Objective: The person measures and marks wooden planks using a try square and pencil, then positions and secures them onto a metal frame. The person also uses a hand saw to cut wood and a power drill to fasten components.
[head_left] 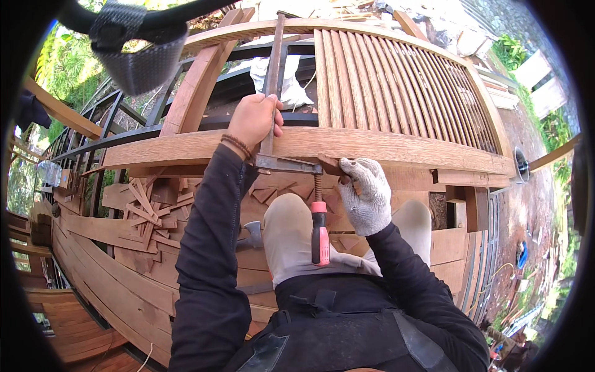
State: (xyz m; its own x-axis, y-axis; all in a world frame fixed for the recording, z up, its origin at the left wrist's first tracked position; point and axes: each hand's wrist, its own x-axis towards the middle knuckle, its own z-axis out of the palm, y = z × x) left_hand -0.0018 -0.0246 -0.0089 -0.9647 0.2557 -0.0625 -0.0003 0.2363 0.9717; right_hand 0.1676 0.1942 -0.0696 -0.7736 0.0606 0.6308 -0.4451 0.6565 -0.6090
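My bare left hand [251,121], with a beaded bracelet at the wrist, is closed around the steel bar of a bar clamp [274,59]. That bar lies across a wooden frame [372,144] fitted with several narrow slats [378,80] on its right half. At the frame's near rail is the clamp's sliding arm, its threaded screw and red-and-black handle [320,235] pointing back toward me. In a white knit work glove, my right hand [367,195] pinches a small brown wood block [330,166] beside the screw end, against the near rail.
Offcuts and thin wood strips [145,211] lie scattered on the plank deck [124,248] at the left. A hammer-like metal head [251,234] rests beside my left knee. Black metal framing [133,133] runs under the frame. A strap [139,56] hangs across the upper left.
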